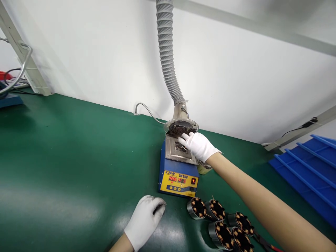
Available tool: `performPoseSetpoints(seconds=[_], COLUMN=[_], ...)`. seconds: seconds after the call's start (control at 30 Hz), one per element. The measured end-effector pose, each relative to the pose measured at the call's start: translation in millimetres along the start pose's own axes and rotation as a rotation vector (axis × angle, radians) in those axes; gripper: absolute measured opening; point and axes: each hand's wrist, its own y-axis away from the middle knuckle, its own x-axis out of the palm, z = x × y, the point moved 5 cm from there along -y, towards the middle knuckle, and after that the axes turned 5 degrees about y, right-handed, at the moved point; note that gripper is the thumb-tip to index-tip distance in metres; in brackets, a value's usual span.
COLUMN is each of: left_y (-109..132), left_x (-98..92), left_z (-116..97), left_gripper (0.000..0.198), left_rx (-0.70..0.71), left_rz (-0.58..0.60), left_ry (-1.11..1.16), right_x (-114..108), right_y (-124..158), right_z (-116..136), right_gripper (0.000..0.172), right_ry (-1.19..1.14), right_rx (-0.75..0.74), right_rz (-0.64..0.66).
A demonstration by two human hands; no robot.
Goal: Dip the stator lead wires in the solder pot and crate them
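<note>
A blue solder pot [179, 168] with a yellow front panel and lit red digits stands on the green bench. My right hand [198, 144], in a white glove, is over its square metal top, just below the fume hood. Its fingers are bent together, and what they hold, if anything, I cannot make out. On the bench in front of the pot rests my left hand [147, 218], also gloved. Its fingers are curled in against the thumb, with nothing visible in them. Several wound motor stators [196, 208] with copper coils stand to the right, under my right forearm.
A grey ribbed hose [166, 45] runs down to the round fume hood [181, 126] behind the pot. Beside the pot is a small round container [204, 168], partly hidden by my hand. A blue plastic tray [309, 171] lies at right. Red-handled pliers [266, 242] lie near the stators.
</note>
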Motion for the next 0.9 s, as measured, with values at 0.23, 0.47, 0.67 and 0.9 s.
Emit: performPoseSetpoints(seconds=[0.23,0.47,0.67,0.9], left_y=[-1,-1,-1,-3], left_x=[-2.1,0.2,0.8,4.0], left_z=[-2,0,0,4], left_gripper=[0.018,0.019,0.021,0.025], left_rx=[-0.026,-0.045,-0.060,-0.088], left_rz=[0.019,0.039,0.041,0.083], left_ry=[-0.002,0.000,0.005,-0.038], right_x=[-4,1,35,39], right_y=[2,23,37,31], right_z=[1,-24,-47,-50], right_gripper=[0.041,0.037,0.042,0.034], right_ry=[-0.018,-0.184,-0.785,-0.960], right_rx=[0.012,0.325,0.874,0.961], right_rz=[-0.015,-0.100,-0.077,-0.084])
